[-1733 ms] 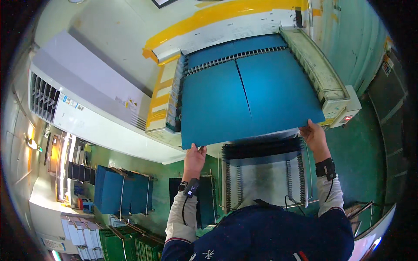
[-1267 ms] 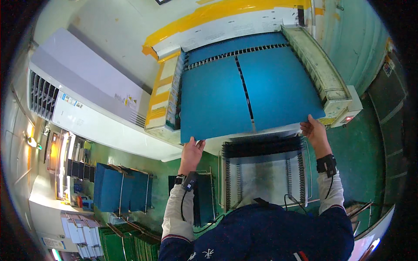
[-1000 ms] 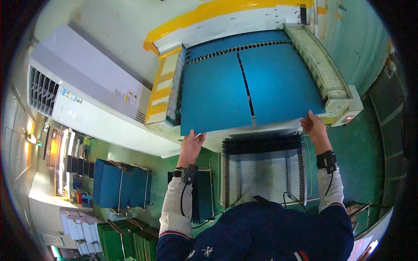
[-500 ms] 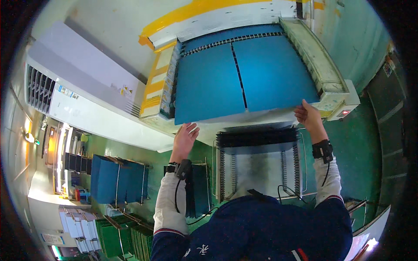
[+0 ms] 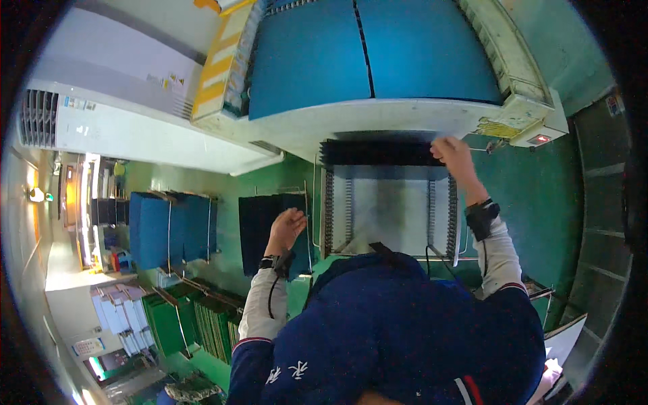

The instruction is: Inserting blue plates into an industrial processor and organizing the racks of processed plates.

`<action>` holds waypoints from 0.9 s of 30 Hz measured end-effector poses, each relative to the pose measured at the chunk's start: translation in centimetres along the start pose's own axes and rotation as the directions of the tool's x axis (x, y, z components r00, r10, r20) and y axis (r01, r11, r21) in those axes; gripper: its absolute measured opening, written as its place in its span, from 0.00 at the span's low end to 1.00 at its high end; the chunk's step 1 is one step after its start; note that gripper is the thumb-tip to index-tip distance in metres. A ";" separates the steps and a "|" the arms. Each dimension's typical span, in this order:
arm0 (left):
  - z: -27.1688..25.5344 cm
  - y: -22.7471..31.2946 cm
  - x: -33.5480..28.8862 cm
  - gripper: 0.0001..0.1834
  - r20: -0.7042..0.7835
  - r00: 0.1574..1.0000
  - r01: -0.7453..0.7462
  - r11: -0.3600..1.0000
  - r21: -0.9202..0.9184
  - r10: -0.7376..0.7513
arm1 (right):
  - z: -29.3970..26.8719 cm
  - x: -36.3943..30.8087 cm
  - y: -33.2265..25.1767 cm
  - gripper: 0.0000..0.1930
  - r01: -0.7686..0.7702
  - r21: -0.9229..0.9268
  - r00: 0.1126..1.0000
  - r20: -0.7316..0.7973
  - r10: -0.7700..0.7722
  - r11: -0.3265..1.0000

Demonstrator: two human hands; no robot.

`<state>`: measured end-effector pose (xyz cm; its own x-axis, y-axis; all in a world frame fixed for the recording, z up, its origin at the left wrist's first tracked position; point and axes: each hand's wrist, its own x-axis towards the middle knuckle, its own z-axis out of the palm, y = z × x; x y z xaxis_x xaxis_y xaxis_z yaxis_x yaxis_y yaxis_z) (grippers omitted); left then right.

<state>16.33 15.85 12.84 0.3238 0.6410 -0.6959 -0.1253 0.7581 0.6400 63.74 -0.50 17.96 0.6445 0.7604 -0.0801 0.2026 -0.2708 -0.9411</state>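
My left hand (image 5: 288, 228) hangs in the air with its fingers curled together. Nothing shows in it, and behind it stand dark panels (image 5: 260, 219) in a floor rack. My right hand (image 5: 457, 160) is over the right end of a row of black upright panels (image 5: 381, 153), its fingers bent into a loose fist. Whether the fingertips touch those panels I cannot tell; nothing sticks out of the hand. The black panels stand at the far end of a slotted rack (image 5: 388, 209). Two flat blue panels (image 5: 304, 67) (image 5: 425, 61) lie side by side on the machine's conveyor, apart from both hands.
The pale front of the machine (image 5: 364, 116) crosses ahead, with a box and red-lit switch (image 5: 540, 140) at its right. A long white cabinet (image 5: 142, 135) lies at the left. Further left stand racks of blue panels (image 5: 152, 229) and green panels (image 5: 169, 320).
Both hands have left the near edge of the blue panels and drawn back toward me, the right one over the black panels. The view has tipped down, so the machine sits higher in the picture.
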 end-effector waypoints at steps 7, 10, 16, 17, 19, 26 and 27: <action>-6.6 -9.0 -4.1 0.17 -0.010 0.991 0.132 0.990 -0.043 -0.132 | 5.0 -3.8 -0.4 0.17 0.469 -0.436 0.883 0.252 -0.397 0.768; -6.6 -10.9 -5.6 0.21 -0.010 0.984 0.177 0.984 -0.034 -0.177 | 5.9 -4.4 -0.5 0.21 0.526 -0.510 0.850 0.303 -0.431 0.680; -4.7 -11.8 -6.5 0.22 -0.092 0.981 0.178 0.983 0.044 -0.173 | 6.8 -5.4 0.3 0.27 0.553 -0.615 0.833 0.381 -0.401 0.563; -4.2 -11.6 -6.5 0.22 -0.109 0.979 0.178 0.983 0.056 -0.171 | 6.7 -5.7 0.1 0.27 0.555 -0.627 0.831 0.394 -0.393 0.546; -3.5 -11.4 -7.0 0.21 -0.147 0.974 0.185 0.980 0.079 -0.172 | 6.8 -6.3 0.1 0.27 0.567 -0.627 0.823 0.409 -0.394 0.534; -1.1 -10.7 -8.0 0.27 -0.172 0.976 0.165 0.964 0.209 -0.130 | 7.1 -4.8 0.9 0.19 0.570 -0.545 0.821 0.404 -0.403 0.615; -1.5 -11.0 -8.1 0.28 -0.155 0.980 0.157 0.962 0.223 -0.123 | 7.5 -4.5 0.9 0.18 0.567 -0.511 0.822 0.403 -0.403 0.647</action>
<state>13.73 2.47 10.92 0.1871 0.5533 -0.8117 0.1395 0.8030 0.5795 55.54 0.24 15.00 0.1513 0.9718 0.1807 0.8728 -0.0454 -0.4860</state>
